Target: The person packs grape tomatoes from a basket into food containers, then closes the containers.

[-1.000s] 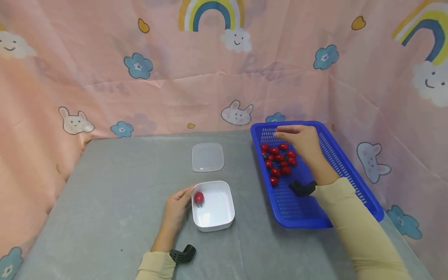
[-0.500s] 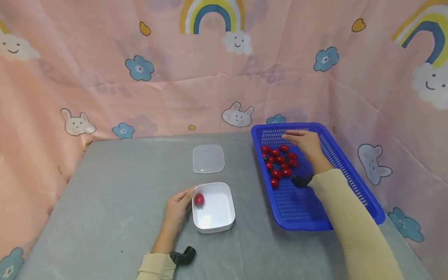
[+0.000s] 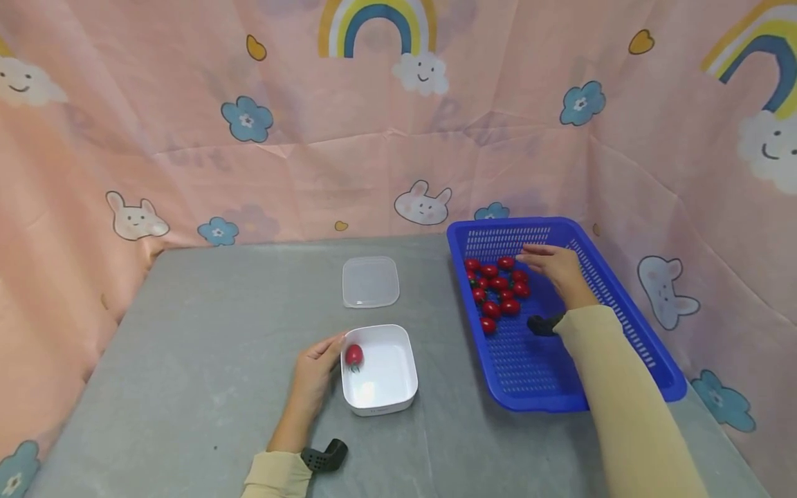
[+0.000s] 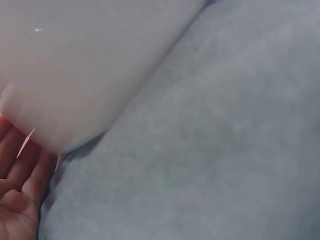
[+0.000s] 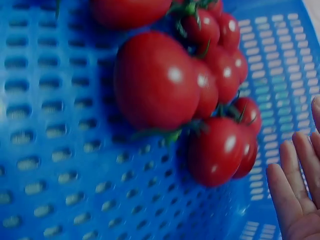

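Note:
A white square container (image 3: 392,363) stands on the table with one cherry tomato (image 3: 353,355) inside, near its left wall. My left hand (image 3: 311,373) holds the container at its far left corner; in the left wrist view, some fingertips (image 4: 30,160) are hidden behind its wall. My right hand (image 3: 557,273) hovers over the blue basket (image 3: 498,398), just right of a group of cherry tomatoes (image 3: 498,283). Its fingers are spread and loosely extended, holding nothing. In the right wrist view, tomatoes (image 5: 155,80) with green stems lie left of the fingers (image 5: 285,195).
A clear flat lid (image 3: 370,282) lies on the grey table (image 3: 205,353) behind the container. The basket's raised rim surrounds the tomatoes at the right. A pink patterned cloth (image 3: 349,159) hangs along the back and sides.
My right hand has moved right and lower over the basket, from behind the tomatoes to beside them. My left hand and the container have stayed in place.

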`<state>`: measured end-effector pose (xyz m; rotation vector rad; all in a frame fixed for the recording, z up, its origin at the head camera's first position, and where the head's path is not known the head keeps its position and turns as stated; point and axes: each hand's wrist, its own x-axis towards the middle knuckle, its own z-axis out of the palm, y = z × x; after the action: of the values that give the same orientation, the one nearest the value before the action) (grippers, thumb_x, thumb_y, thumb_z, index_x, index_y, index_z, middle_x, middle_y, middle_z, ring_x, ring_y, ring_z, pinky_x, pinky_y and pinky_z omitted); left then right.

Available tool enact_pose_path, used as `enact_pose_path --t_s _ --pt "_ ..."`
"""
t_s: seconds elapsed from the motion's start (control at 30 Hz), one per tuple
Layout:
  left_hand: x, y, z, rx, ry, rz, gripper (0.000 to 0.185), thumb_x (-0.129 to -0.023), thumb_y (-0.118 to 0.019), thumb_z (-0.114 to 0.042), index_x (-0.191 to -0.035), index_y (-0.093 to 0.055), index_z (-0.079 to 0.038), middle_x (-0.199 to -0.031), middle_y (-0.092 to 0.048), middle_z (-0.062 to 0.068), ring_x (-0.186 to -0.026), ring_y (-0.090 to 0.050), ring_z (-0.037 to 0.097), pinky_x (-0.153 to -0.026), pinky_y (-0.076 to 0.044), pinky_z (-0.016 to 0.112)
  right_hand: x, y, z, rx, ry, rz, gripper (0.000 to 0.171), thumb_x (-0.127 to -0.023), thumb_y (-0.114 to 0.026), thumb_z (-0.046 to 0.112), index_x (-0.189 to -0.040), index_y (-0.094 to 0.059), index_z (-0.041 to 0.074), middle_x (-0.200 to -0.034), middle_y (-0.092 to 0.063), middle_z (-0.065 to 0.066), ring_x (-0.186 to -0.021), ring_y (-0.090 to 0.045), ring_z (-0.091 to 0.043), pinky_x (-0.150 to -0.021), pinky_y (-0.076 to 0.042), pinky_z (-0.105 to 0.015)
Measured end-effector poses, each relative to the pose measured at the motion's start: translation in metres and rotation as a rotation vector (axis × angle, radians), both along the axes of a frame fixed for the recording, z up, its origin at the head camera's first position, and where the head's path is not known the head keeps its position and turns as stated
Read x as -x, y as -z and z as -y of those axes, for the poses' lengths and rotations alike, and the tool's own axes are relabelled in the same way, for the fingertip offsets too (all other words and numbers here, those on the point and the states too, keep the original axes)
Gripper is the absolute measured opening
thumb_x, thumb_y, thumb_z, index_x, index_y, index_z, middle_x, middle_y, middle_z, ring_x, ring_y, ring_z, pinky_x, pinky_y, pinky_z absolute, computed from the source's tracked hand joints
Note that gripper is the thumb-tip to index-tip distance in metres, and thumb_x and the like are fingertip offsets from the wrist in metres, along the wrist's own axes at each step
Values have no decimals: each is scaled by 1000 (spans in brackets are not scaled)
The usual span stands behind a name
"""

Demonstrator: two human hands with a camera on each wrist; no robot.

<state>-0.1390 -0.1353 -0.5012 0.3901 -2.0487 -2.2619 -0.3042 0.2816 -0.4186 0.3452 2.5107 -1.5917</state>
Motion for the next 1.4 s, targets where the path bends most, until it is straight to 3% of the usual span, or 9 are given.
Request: enact_pose_path --t_s 0.17,0.33,0.43,0.6,0.77,1.03,1.4 --pt "0 -1 0 4 3 -19 34 -95 -67 -15 -118 -68 9 -111 -75 4 -97 -67 -3 -87 -53 16 1 4 -9 -1 -15 32 64 -96 -66 30 -148 -43 1 -153 -43 -17 -140 -46 -30 -114 -39 -37" --pt "1 0 -1 12 8 -19 34 -95 -67 -16 -118 -68 9 -114 -74 9 -97 -67 -3 -87 -53 16 1 8 -15 -10 -44 60 64 -96 -67 29 -148 -43 1 -154 -43 -16 -125 -57 -13 -111 -41 -34" --pt "1 1 0 17 5 -9 33 -95 -67 -16 -118 -69 8 -112 -75 6 -97 -68 -2 -87 -54 17 1 8 -16 -20 -66 86 65 -96 -67 30 -148 -42 0 -154 -42 -18 -130 -56 -20 -116 -36 -40" --pt "2 1 0 10 3 -20 34 -94 -68 -17 -117 -69 8 -105 -76 -3 -96 -68 -1 -86 -54 17 -3 7 -15 -55 -116 107 67 -96 -66 30 -148 -41 -3 -154 -40 -23 -141 -42 -40 -119 -31 -51" --pt "1 0 0 22 -2 -22 33 -94 -68 -17 -116 -69 8 -106 -76 0 -96 -67 -2 -86 -54 17 -2 10 -14 -79 -129 102 66 -96 -67 29 -145 -43 -7 -151 -42 -26 -139 -45 -42 -117 -34 -51" --pt "0 0 1 21 1 0 32 -94 -68 -17 -116 -70 6 -107 -76 0 -97 -68 -1 -86 -54 17 0 18 -14 -126 -135 112 61 -97 -64 27 -144 -44 -7 -151 -41 -27 -143 -37 -42 -118 -31 -51" --pt "0 1 1 28 13 3 33 -94 -68 -18 -117 -70 6 -111 -75 5 -97 -67 -2 -87 -53 17 0 25 -12 -140 -134 62 57 -96 -66 26 -138 -51 -9 -142 -49 -29 -136 -48 -41 -114 -38 -47"
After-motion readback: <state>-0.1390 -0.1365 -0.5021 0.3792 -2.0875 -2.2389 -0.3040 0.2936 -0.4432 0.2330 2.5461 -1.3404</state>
